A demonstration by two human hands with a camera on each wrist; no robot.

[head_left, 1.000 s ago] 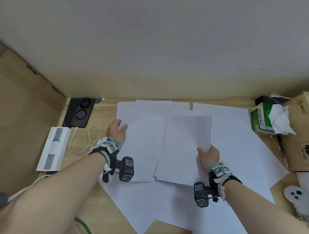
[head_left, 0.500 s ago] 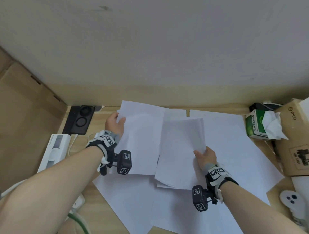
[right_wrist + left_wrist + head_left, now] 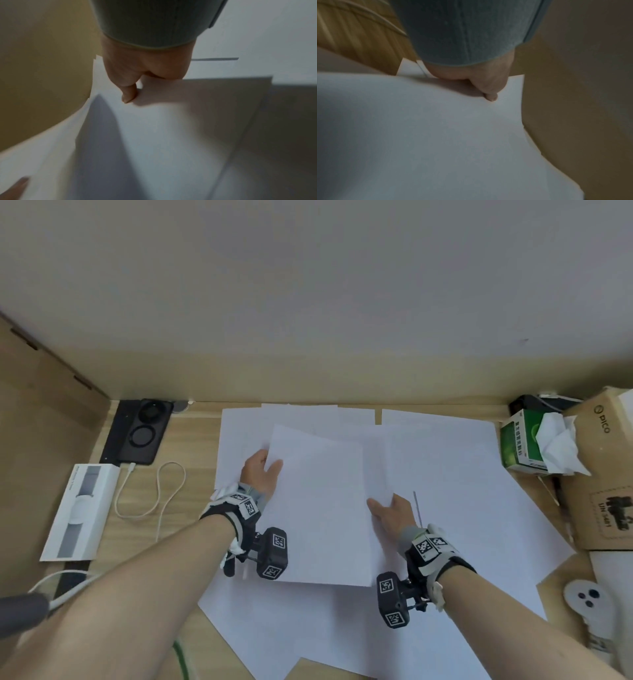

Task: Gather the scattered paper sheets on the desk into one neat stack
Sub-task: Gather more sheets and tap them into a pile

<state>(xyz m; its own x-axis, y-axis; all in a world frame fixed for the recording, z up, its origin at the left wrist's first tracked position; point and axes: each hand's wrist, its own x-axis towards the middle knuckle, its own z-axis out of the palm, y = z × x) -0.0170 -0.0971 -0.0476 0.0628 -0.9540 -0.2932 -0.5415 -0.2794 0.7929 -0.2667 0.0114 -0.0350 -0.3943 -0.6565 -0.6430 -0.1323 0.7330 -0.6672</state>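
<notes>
1. L hand [image 3: 261, 474] pinches the left edge of the top sheet [image 3: 322, 508]: thumb on top, fingers under. The left wrist view shows the same pinch [image 3: 489, 86] on the paper [image 3: 436, 135].
2. R hand [image 3: 394, 513] pinches a thin bundle of sheets [image 3: 376, 470] at its near right corner, thumb on top. The right wrist view shows the thumb [image 3: 127, 94] pressed on the bundle [image 3: 154, 128], whose edges are not lined up.
3. The top sheet is tilted and overlaps the bundle. Both are in the middle of the desk [image 3: 191, 440], over more loose sheets [image 3: 479, 525] spread flat from the back edge to the near edge. Can't count the loose ones, too much overlap, but at least 5 edges show.
4. Left of the paper: 1 black phone [image 3: 138, 433] at the back corner, 1 white cable [image 3: 154, 491] looping from it, and 1 long white box [image 3: 80, 511] nearer. All lie clear of the sheets.
5. Right of the paper: 1 green tissue box [image 3: 517, 445] with tissue sticking out, 1 cardboard box [image 3: 603, 474] just beside it, and 1 white controller [image 3: 587, 599] at the near right. The sheets' right edge runs just beside the tissue box; I can't tell if they touch.
6. 2 wrist cameras, 1 per wrist: left [image 3: 272, 553], right [image 3: 394, 599].
</notes>
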